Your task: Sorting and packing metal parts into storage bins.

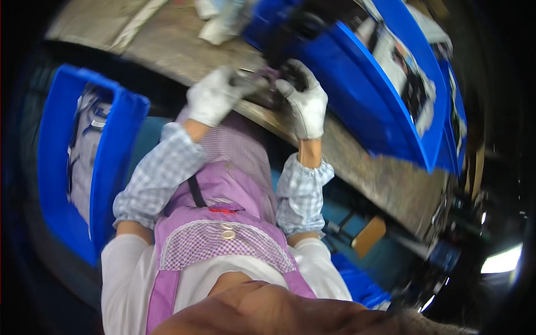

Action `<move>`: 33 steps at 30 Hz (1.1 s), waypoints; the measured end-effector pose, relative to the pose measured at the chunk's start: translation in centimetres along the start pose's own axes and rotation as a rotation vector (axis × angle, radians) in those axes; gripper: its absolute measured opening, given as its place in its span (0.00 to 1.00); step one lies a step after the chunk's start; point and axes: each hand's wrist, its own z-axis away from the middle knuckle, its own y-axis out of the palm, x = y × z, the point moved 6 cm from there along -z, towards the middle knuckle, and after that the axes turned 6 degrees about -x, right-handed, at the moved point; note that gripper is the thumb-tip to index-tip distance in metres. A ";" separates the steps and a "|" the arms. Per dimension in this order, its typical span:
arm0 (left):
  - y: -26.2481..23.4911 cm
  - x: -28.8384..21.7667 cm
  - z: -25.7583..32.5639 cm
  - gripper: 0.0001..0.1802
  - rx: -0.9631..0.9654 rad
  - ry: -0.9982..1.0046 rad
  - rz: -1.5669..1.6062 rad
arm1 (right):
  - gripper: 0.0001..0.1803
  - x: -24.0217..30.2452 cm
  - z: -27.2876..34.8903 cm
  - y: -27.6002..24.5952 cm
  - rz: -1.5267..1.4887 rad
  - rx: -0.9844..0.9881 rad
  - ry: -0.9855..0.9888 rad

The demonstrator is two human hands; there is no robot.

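My left hand [211, 97], in a white glove with grey-stained fingertips, is at the bench's near edge with its fingers closed. They pinch something too blurred to name. Facing it, my right hand [306, 105], also gloved, curls its thumb and fingers round a dark piece whose kind I cannot make out. Between the two hands shows a small purplish, shiny part [269, 75], smeared by motion. Just beyond the fingertips stands a black upright fixture [282, 42], its lower end hidden near my hands.
The worn bench [385, 181] runs across in front of me. On its right stand blue bins [363, 84] with grey and black parts. Another blue bin [103, 173] is at my left. White cloth or gloves [220, 25] lie at the back.
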 end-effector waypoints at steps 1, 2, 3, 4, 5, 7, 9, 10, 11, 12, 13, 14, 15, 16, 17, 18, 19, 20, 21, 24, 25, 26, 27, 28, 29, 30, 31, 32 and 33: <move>1.1 0.8 0.3 0.30 -0.059 0.067 0.051 | 0.25 1.7 -0.1 1.0 0.290 -0.088 -0.065; 4.3 1.7 0.7 0.29 0.020 0.209 0.213 | 0.22 2.4 0.4 1.9 0.570 -0.164 -0.154; 8.7 -4.6 4.8 0.28 0.066 0.228 0.450 | 0.22 5.0 1.3 -5.5 0.805 -0.141 -0.235; 9.5 -5.8 5.0 0.30 0.448 0.047 1.074 | 0.19 5.5 0.6 -7.6 0.838 -0.166 -0.220; 9.0 -6.8 6.6 0.33 0.831 -0.124 1.693 | 0.17 5.9 0.8 -8.0 0.745 -0.191 -0.119; 5.3 -5.4 8.8 0.38 1.063 0.023 1.832 | 0.16 5.0 1.3 -7.9 0.702 -0.229 -0.365; 4.9 -3.6 11.9 0.41 0.915 0.069 1.679 | 0.17 3.7 0.5 -9.0 0.473 -0.219 -0.135; 6.0 -2.8 12.7 0.44 0.922 -0.085 1.572 | 0.15 5.8 1.6 -8.0 0.680 -0.117 -0.570; 6.2 -2.4 13.3 0.44 0.896 -0.100 1.583 | 0.14 6.8 3.3 -6.5 0.862 -0.015 -1.011; 6.7 -1.9 13.5 0.45 0.923 -0.206 1.651 | 0.14 7.2 3.6 -6.3 0.575 -0.165 -0.709; 6.6 -1.6 14.6 0.46 0.945 -0.336 1.725 | 0.14 6.7 5.5 -5.5 0.294 -0.285 -0.378; 6.2 -1.8 14.7 0.43 0.929 -0.444 1.865 | 0.15 5.2 6.7 -5.2 0.165 -0.238 -0.370; 5.3 -1.3 14.8 0.43 0.908 -0.453 1.870 | 0.16 5.9 7.6 -2.1 0.092 0.112 -0.701; 3.1 -1.1 14.9 0.42 0.873 -0.298 1.878 | 0.16 7.7 8.8 1.6 0.574 0.341 -0.972; 1.6 -0.7 15.1 0.40 0.833 -0.147 1.878 | 0.17 7.8 9.8 4.8 0.521 0.563 -0.802; 2.2 1.5 14.4 0.37 0.576 -0.126 1.329 | 0.18 7.4 10.4 6.0 0.518 0.595 -0.839; 0.6 3.6 14.8 0.37 0.692 -0.366 1.236 | 0.20 7.1 10.6 6.8 0.518 0.623 -0.876; 1.6 6.7 15.4 0.37 0.580 -0.428 1.126 | 0.22 7.4 10.1 6.0 0.427 0.561 -0.692; 0.0 10.5 15.5 0.39 0.331 -0.291 0.983 | 0.23 6.3 9.5 4.0 0.294 0.393 -0.573; -6.5 22.5 14.2 0.22 0.017 -0.444 0.377 | 0.21 2.8 7.0 -2.6 0.494 0.079 -0.181; -4.8 28.0 13.5 0.16 -0.038 -0.304 0.107 | 0.21 3.3 6.8 -2.8 0.489 0.064 -0.183; -3.5 30.7 12.6 0.12 -0.044 -0.153 0.044 | 0.20 3.0 7.0 -2.3 0.555 0.153 -0.114; -0.8 32.5 12.7 0.10 -0.118 0.039 -0.055 | 0.20 2.8 7.2 -2.3 0.624 0.219 -0.051; 1.8 34.0 13.1 0.08 -0.199 0.243 -0.145 | 0.21 2.3 7.5 -1.8 0.735 0.405 -0.192; 5.3 35.2 13.3 0.05 -0.267 0.258 0.013 | 0.22 3.1 8.0 -0.1 0.778 0.601 -0.257; 8.3 33.4 11.7 0.08 -0.115 0.238 0.144 | 0.21 3.1 8.5 -0.9 0.830 0.712 -0.370; 10.6 31.6 11.0 0.15 -0.056 0.118 0.554 | 0.20 3.5 8.8 -2.1 0.853 0.811 -0.321; 7.9 29.3 13.3 0.12 -0.135 0.239 0.462 | 0.19 4.3 8.1 -2.4 0.804 0.944 -0.197; 9.7 32.2 17.6 0.12 -0.127 0.312 0.503 | 0.18 8.1 6.3 -2.0 0.759 0.852 -0.221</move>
